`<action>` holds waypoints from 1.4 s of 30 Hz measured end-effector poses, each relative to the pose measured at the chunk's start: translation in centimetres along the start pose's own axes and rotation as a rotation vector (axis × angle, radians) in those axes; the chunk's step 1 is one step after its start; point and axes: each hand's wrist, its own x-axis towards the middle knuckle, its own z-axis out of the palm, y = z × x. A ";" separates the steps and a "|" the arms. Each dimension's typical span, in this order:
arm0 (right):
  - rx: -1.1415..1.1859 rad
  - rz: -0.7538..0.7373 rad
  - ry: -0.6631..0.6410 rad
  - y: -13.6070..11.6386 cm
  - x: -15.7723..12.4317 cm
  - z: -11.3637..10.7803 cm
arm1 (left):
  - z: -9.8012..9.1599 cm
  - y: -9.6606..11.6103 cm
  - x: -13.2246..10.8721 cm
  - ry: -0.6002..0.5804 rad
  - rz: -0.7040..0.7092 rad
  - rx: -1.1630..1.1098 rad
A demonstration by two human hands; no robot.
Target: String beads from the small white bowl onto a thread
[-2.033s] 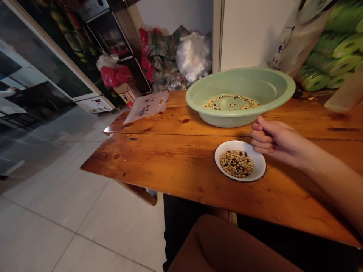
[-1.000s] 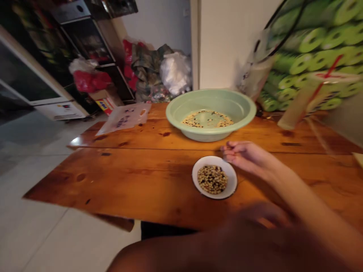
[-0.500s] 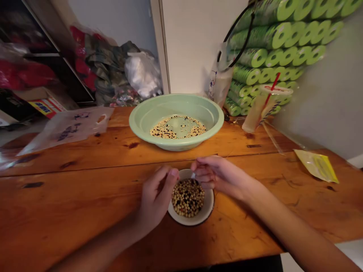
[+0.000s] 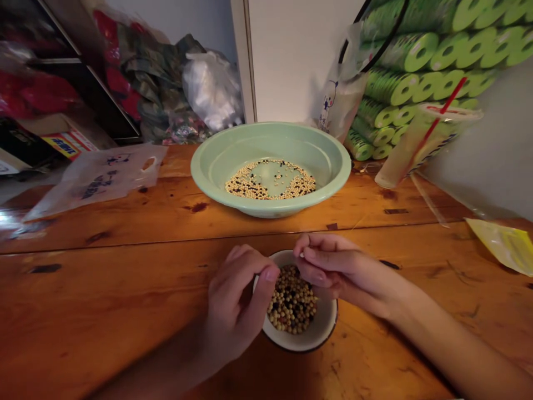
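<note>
A small white bowl (image 4: 325, 328) with a dark rim holds pale and black beans (image 4: 293, 303). Over its left edge, my left hand (image 4: 241, 294) has thumb and index finger pressed together; whatever is between them is too small to make out. My right hand (image 4: 333, 264) is above the bowl's right side, pinching a tiny whitish piece between thumb and index finger. Behind both hands stands a wide green basin (image 4: 270, 208), with more pale and black beans (image 4: 250, 186) spread over its bottom.
On the wooden table (image 4: 125, 294), a flat plastic bag (image 4: 108, 178) lies at the left. A tilted drink cup (image 4: 412, 147) with a red straw and a yellow packet (image 4: 506, 244) are at the right. Green rolls (image 4: 400, 89) are stacked behind.
The view has shifted, with bowl and basin appearing larger. My right hand has turned, and the whitish piece now shows at its fingertips. My left hand's fingers remain pinched.
</note>
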 end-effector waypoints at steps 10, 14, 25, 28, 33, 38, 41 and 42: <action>-0.020 -0.040 0.018 0.3 -0.1 0.0 | -0.1 0.4 0.3 -0.014 0.076 0.024; -0.024 -0.033 0.081 0.3 -0.1 0.2 | 0.0 0.4 0.5 -0.022 0.107 0.024; -0.025 -0.027 0.126 0.0 -0.2 0.7 | 0.0 0.8 0.6 0.029 0.089 0.141; -0.027 -0.025 0.132 0.0 -0.2 0.6 | 0.0 0.7 0.6 0.033 0.089 0.153; -0.031 -0.031 0.141 0.0 -0.1 0.6 | -0.1 0.8 0.6 0.024 0.083 0.158; -0.022 -0.039 0.134 -0.1 -0.1 0.7 | -0.1 0.9 0.7 0.020 0.086 0.166; -0.030 -0.033 0.125 -0.1 -0.2 0.7 | -0.1 0.8 0.6 0.018 0.088 0.154; -0.029 -0.030 0.122 -0.2 -0.2 0.7 | -0.1 0.8 0.6 0.020 0.090 0.148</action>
